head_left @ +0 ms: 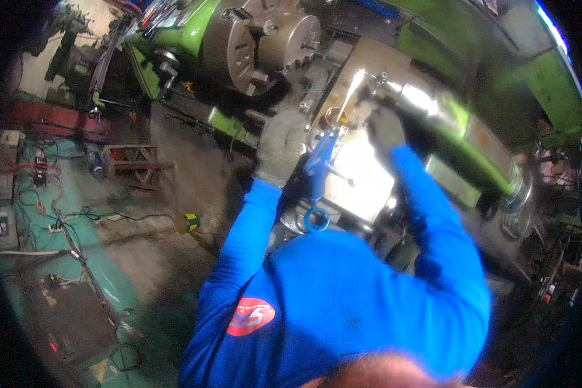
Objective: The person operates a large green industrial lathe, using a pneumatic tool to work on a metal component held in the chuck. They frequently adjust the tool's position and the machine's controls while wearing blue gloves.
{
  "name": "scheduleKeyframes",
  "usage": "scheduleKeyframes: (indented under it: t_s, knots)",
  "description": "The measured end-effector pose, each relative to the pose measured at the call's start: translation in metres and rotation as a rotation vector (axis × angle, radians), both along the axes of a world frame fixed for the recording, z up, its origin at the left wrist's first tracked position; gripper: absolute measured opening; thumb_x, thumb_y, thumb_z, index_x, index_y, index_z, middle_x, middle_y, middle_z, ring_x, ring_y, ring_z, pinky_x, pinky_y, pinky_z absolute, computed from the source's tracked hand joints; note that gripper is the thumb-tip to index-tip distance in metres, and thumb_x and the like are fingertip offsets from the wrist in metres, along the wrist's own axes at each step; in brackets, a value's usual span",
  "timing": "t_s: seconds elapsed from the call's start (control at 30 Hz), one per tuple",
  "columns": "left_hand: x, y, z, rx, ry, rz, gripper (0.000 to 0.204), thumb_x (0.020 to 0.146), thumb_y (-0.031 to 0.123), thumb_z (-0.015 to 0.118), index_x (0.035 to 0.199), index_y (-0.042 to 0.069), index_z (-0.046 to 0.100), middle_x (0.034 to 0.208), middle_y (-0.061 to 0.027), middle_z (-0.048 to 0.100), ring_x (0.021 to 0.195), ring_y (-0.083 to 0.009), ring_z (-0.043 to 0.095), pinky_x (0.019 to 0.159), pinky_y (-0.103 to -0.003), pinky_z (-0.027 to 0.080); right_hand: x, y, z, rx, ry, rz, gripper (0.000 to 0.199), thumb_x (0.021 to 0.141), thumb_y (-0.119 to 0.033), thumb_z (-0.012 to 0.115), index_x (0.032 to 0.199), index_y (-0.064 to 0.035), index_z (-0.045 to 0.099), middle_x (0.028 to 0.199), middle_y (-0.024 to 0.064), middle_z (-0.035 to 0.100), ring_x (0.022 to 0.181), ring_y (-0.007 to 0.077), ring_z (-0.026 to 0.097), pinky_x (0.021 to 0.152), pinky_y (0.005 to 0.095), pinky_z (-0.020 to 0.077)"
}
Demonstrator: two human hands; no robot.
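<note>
Centrally, the blue tool (318,167) sits between left hand (281,147) and right hand (387,128), at the metal plate (363,193) edge (whether either grips, I cannot tell); a sideways nudge might dislodge it.

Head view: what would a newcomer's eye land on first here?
Probably the bright blue long-sleeved top, filling the lower middle. Just above it, the grey-gloved left hand and grey-gloved right hand flank a long blue tool with a ring-shaped end, with a glaring pale flat plate to its right. At the top, left of centre, a large round grey metal chuck stands out beside bright green machine housing.
</note>
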State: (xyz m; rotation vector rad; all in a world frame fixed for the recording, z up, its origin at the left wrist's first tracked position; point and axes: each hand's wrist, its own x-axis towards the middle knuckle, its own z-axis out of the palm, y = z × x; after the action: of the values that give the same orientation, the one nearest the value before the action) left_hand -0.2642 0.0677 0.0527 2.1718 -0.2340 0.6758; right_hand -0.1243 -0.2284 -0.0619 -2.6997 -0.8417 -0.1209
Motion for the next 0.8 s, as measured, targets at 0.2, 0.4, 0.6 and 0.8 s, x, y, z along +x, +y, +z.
scheduleKeyframes:
  t_s: [0.2, 0.4, 0.6, 0.8]
  knots:
    - [-0.001, 0.002, 0.004, -0.092, -0.088, 0.014, 0.016, 0.096, 0.016, 0.063, 0.099, 0.000, 0.065, 0.103, -0.0203, 0.067, 0.103, -0.0420, 0.062, 0.092, -0.048, 0.049, -0.036, 0.012, 0.012, 0.293, -0.088, -0.212, 0.024, 0.099, -0.021, 0.057, 0.112, -0.0023, 0.065, 0.120, 0.0224, 0.062, 0.112, 0.0424, 0.059, 0.098, 0.0484, 0.0490]
    - [0.000, 0.004, 0.007, -0.047, -0.105, -0.013, 0.017, 0.096, 0.019, 0.061, 0.091, 0.003, 0.062, 0.092, -0.0203, 0.061, 0.092, -0.0412, 0.058, 0.080, -0.050, 0.046, -0.032, -0.013, 0.000, 0.725, -0.060, -0.652, 0.028, 0.106, -0.024, 0.055, 0.116, -0.0005, 0.067, 0.110, 0.0200, 0.069, 0.098, 0.0292, 0.067, 0.090, 0.0397, 0.0517]
    - [0.000, 0.000, -0.009, -0.176, -0.087, 0.012, 0.017, 0.095, 0.020, 0.065, 0.093, 0.004, 0.063, 0.100, -0.0195, 0.063, 0.097, -0.0406, 0.059, 0.086, -0.050, 0.047, -0.062, 0.005, 0.053, 1.466, 0.203, -0.791, 0.022, 0.101, -0.023, 0.060, 0.103, -0.0021, 0.068, 0.096, 0.0111, 0.069, 0.084, 0.0245, 0.068, 0.075, 0.0370, 0.0542]
    - [-0.002, 0.002, -0.001, -0.160, -0.137, 0.014, 0.014, 0.099, 0.014, 0.060, 0.097, 0.000, 0.060, 0.096, -0.0222, 0.060, 0.094, -0.0440, 0.058, 0.081, -0.049, 0.047, -0.047, -0.003, 0.102, 0.323, -0.355, -0.453, 0.030, 0.097, -0.029, 0.062, 0.115, -0.0048, 0.067, 0.101, 0.0201, 0.071, 0.092, 0.0334, 0.071, 0.080, 0.0420, 0.0548]
